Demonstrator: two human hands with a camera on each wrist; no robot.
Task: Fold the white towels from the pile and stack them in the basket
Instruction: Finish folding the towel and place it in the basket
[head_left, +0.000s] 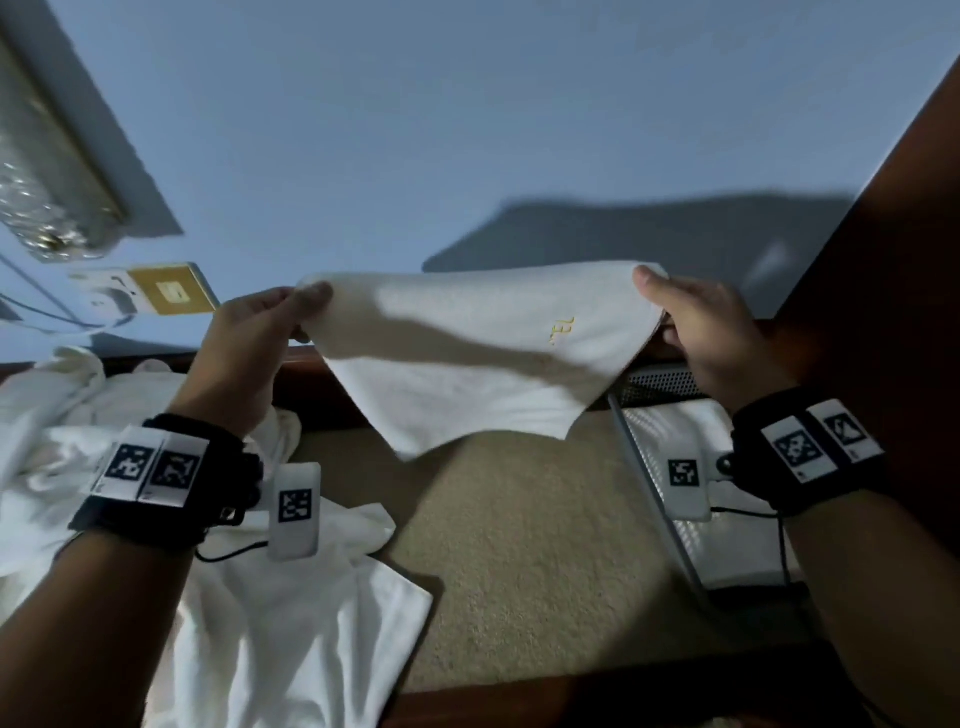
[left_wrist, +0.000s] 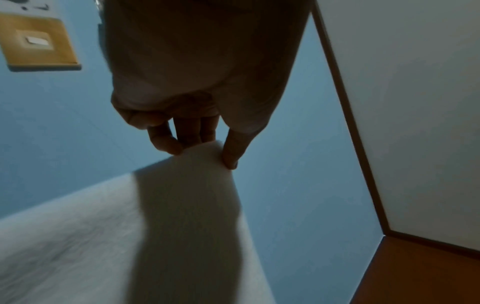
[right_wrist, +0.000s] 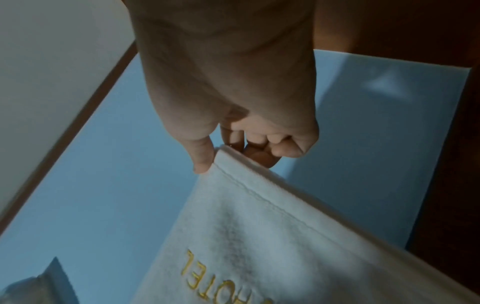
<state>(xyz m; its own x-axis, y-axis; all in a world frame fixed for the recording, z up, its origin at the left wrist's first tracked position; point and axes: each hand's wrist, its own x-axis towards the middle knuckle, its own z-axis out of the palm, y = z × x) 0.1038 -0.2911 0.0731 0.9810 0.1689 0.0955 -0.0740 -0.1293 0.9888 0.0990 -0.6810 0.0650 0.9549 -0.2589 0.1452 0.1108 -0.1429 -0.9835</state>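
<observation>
A white towel (head_left: 467, 358) with gold embroidered lettering hangs spread in the air between both hands. My left hand (head_left: 291, 312) pinches its upper left corner; the left wrist view shows thumb and fingers closed on the towel corner (left_wrist: 205, 156). My right hand (head_left: 670, 312) pinches the upper right corner, thumb on top, and the right wrist view shows that hemmed towel edge (right_wrist: 259, 195) held between thumb and fingers. A pile of white towels (head_left: 208, 571) lies at the lower left. A metal mesh basket (head_left: 660, 384) at the right holds folded white cloth.
Beige carpet (head_left: 519, 545) lies below the towel. A blue wall (head_left: 467, 130) stands ahead with a gold switch plate (head_left: 171, 291) and a wall lamp (head_left: 47, 197) at the left. Dark wooden furniture (head_left: 893, 234) rises at the right. Wood trim (head_left: 311, 384) runs along the wall's foot.
</observation>
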